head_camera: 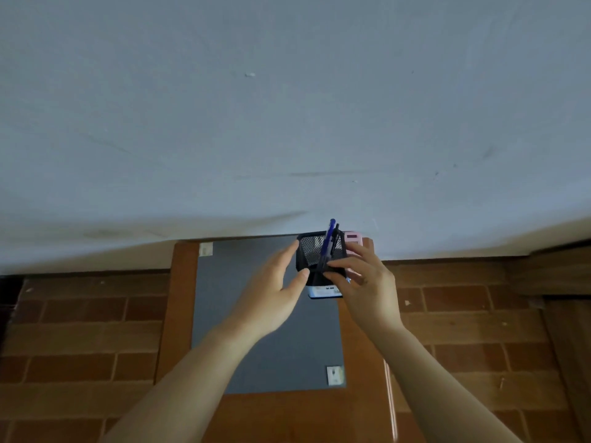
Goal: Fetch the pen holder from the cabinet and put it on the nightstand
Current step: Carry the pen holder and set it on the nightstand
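Observation:
A black mesh pen holder (311, 252) with a blue pen and a dark pen sticking out sits at the far end of the brown nightstand (182, 302), close to the wall. My left hand (271, 289) touches its left side, thumb against the mesh. From the right, my right hand (361, 279) grips its front rim and side with the fingers. A white label shows on the holder's lower front. Whether the holder rests on the surface or is held just above it is unclear.
A grey mat (271, 343) covers the nightstand's top. A pink object (353, 239) stands just behind the holder on the right. The pale wall (287, 107) rises behind. Brick-pattern floor (80, 330) lies on both sides, and dark wooden furniture (563, 276) is at the right edge.

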The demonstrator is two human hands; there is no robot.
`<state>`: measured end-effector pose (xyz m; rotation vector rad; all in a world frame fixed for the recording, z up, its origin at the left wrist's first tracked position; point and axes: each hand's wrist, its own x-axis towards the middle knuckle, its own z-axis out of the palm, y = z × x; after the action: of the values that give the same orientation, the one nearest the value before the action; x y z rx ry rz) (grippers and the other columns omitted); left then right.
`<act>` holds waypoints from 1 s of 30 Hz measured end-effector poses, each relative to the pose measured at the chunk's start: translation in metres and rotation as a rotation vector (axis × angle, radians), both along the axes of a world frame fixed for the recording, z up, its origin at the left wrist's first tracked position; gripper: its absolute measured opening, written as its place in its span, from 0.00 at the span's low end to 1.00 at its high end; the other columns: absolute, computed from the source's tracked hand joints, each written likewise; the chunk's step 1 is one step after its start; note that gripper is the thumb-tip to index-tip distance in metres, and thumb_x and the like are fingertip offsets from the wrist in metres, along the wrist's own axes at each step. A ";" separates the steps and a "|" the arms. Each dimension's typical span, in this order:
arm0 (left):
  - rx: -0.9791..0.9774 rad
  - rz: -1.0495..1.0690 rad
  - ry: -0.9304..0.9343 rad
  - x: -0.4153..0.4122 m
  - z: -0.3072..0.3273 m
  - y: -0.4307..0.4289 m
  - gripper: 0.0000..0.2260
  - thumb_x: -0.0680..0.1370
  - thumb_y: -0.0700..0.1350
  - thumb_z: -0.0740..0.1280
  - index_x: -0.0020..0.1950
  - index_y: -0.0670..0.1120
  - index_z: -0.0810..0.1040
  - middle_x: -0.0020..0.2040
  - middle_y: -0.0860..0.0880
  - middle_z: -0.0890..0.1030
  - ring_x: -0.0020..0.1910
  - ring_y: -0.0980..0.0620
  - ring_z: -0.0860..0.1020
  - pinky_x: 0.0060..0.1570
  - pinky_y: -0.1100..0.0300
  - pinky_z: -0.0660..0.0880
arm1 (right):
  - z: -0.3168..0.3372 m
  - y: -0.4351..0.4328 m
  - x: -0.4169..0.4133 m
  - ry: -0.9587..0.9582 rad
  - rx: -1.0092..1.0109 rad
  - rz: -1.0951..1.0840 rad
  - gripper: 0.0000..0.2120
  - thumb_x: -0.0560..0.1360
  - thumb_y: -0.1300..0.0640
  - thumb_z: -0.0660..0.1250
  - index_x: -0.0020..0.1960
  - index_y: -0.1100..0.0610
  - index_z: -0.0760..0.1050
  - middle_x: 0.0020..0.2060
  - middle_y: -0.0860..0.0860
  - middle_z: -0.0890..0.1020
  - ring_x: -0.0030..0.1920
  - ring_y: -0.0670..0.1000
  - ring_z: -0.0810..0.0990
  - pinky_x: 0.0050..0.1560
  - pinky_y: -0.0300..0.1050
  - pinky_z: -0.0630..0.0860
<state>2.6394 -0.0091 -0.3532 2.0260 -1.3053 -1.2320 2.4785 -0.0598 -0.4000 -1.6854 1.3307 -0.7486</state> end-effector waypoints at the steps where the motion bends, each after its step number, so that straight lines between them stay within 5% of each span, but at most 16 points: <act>1: -0.005 -0.003 -0.006 0.001 -0.008 -0.002 0.24 0.78 0.51 0.59 0.74 0.56 0.56 0.73 0.57 0.62 0.70 0.59 0.62 0.68 0.61 0.58 | -0.007 -0.002 0.002 -0.003 -0.004 -0.002 0.08 0.68 0.62 0.73 0.46 0.54 0.82 0.56 0.50 0.77 0.54 0.43 0.77 0.53 0.49 0.79; 7: -0.049 0.018 0.003 0.005 -0.036 -0.011 0.24 0.78 0.50 0.60 0.73 0.55 0.57 0.72 0.58 0.62 0.70 0.60 0.62 0.68 0.61 0.59 | -0.034 -0.016 0.012 -0.013 -0.063 -0.006 0.07 0.67 0.63 0.74 0.44 0.55 0.83 0.57 0.50 0.79 0.55 0.33 0.73 0.54 0.38 0.76; 12: -0.081 0.047 0.002 0.003 -0.049 -0.015 0.24 0.78 0.49 0.61 0.72 0.55 0.59 0.71 0.59 0.64 0.68 0.60 0.64 0.67 0.59 0.63 | -0.051 -0.019 0.011 -0.016 -0.080 0.006 0.07 0.66 0.66 0.74 0.42 0.57 0.83 0.58 0.49 0.79 0.54 0.37 0.76 0.50 0.28 0.72; 16: -0.165 -0.018 -0.067 -0.009 -0.060 -0.011 0.24 0.77 0.46 0.63 0.72 0.52 0.60 0.71 0.57 0.62 0.65 0.69 0.58 0.59 0.82 0.52 | -0.061 -0.010 0.005 -0.051 -0.042 0.047 0.10 0.68 0.66 0.72 0.47 0.55 0.82 0.60 0.48 0.78 0.52 0.36 0.77 0.49 0.33 0.76; 18: -0.196 -0.040 -0.108 -0.011 -0.065 -0.007 0.25 0.77 0.46 0.63 0.73 0.51 0.59 0.73 0.56 0.58 0.66 0.70 0.55 0.57 0.84 0.48 | -0.062 -0.005 0.002 -0.054 -0.018 0.030 0.13 0.69 0.64 0.72 0.51 0.53 0.80 0.60 0.49 0.78 0.54 0.39 0.77 0.50 0.38 0.78; 23: -0.206 -0.026 -0.153 -0.006 -0.070 -0.001 0.28 0.77 0.46 0.63 0.74 0.51 0.55 0.75 0.56 0.53 0.67 0.69 0.53 0.57 0.84 0.47 | -0.052 -0.003 -0.004 -0.066 0.099 -0.067 0.22 0.69 0.61 0.72 0.61 0.47 0.73 0.56 0.45 0.79 0.56 0.40 0.76 0.52 0.30 0.74; 27: -0.149 0.052 -0.096 -0.003 -0.075 -0.003 0.30 0.76 0.46 0.64 0.75 0.51 0.52 0.74 0.56 0.57 0.71 0.59 0.59 0.67 0.69 0.55 | -0.053 -0.007 -0.002 -0.017 0.179 -0.060 0.26 0.69 0.56 0.73 0.65 0.49 0.71 0.57 0.43 0.77 0.55 0.39 0.75 0.52 0.25 0.72; 30: -0.088 0.107 -0.022 -0.003 -0.079 -0.008 0.31 0.76 0.46 0.64 0.75 0.52 0.51 0.74 0.57 0.58 0.71 0.61 0.57 0.66 0.68 0.55 | -0.054 -0.008 0.000 -0.017 0.193 -0.047 0.25 0.70 0.56 0.72 0.65 0.49 0.70 0.58 0.43 0.76 0.56 0.41 0.75 0.52 0.22 0.69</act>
<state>2.6360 -0.0168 -0.4323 2.0244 -1.2217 -1.0889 2.4787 -0.0676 -0.4543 -1.4970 1.3881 -0.6383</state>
